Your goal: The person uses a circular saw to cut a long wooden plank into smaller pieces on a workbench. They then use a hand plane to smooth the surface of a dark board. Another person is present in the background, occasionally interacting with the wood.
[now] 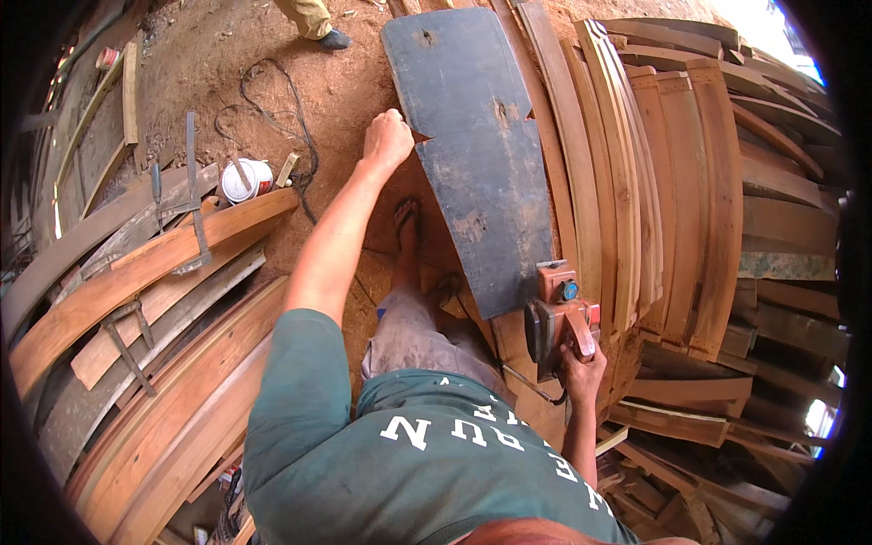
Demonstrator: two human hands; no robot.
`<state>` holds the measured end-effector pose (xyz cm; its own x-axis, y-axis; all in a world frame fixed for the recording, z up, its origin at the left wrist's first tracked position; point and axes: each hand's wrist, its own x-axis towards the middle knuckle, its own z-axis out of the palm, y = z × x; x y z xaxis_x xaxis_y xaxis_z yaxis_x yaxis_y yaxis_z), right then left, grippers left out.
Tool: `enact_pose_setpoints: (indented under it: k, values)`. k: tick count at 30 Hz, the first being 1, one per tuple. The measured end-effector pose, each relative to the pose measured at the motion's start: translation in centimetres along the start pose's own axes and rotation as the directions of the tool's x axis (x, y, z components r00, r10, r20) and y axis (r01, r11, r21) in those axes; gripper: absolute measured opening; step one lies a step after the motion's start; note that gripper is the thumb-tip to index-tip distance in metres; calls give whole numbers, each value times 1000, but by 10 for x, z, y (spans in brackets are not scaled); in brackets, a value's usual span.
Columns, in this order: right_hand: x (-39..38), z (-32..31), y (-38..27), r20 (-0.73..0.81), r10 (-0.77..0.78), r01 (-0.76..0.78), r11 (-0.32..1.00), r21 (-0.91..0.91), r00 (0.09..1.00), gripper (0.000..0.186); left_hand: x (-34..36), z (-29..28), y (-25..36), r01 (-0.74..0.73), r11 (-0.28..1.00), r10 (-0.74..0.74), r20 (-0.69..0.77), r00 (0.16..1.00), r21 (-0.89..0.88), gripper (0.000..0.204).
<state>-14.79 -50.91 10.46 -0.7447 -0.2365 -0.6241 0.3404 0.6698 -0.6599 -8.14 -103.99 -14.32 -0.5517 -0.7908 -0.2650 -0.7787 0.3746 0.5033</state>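
At lower right, the right hand (581, 368) gripped one orange electric planer (559, 318) at the near end of one dark board (477, 154), whose left edge the left hand (388, 141) clasped, one tin (247, 179) left.

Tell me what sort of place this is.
Probably an open-air woodworking yard. Stacks of curved planks lie on a sawdust-strewn dirt floor, and the right hand holds an electric planer against a dark board steadied by the left hand.

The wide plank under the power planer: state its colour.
Dark blue-grey, weathered, with pale scuffs: the wide plank, held by the left hand. The head view shows it best.
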Motion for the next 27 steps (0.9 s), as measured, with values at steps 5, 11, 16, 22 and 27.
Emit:
enact_pose_setpoints:
  k: [5, 11, 16, 22, 27]
  values:
    - [-2, -4, 12, 7, 4, -5, 1000, 17, 1000, 37, 24, -8, -4, 174, 980, -138, 298, 945, -101, 25]
    - [-8, -8, 29, 55, 84, -84, 996, 10, 995, 36, 30, -2, -25, 223, 955, -138, 374, 917, -194, 26]
    - [-25, -18, 47, 62, 121, -111, 983, -147, 991, 29, -3, -1, 0, -127, 991, 127, -4, 992, -41, 17]
    - [-39, -36, 88, 81, 120, -106, 981, -165, 989, 37, -6, 7, -18, -396, 826, 497, -190, 847, 400, 4]
    - [-36, -44, 136, 73, 84, -77, 993, -89, 994, 39, -4, 17, -20, -369, 882, 443, -250, 861, 293, 9]
